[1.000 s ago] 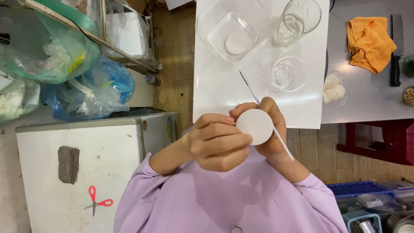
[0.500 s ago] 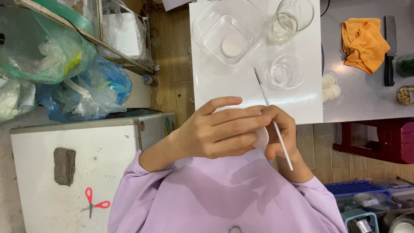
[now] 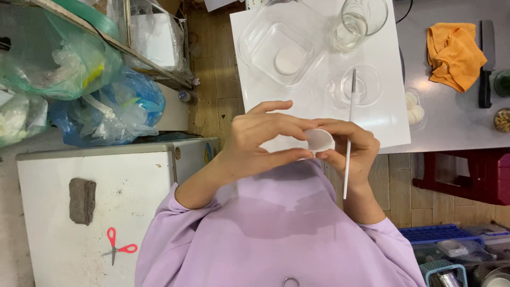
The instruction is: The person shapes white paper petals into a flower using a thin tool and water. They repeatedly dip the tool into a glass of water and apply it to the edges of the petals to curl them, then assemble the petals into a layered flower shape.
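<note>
Head view: my left hand [image 3: 265, 138] and right hand [image 3: 353, 151] pinch a white disc [image 3: 319, 141] between fingertips. The right also grips a thin stick [image 3: 349, 133].

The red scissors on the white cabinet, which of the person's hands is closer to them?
Left. The left hand is on the same side as the red scissors, up and right of them. The right hand is farther right, beyond the white disc.

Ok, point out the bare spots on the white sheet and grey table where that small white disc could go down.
The near left part of the white sheet, between the square clear dish and the left hand, is bare. So is the grey table below the orange cloth. The sheet's far right is crowded: glass jar, round clear dish.
</note>
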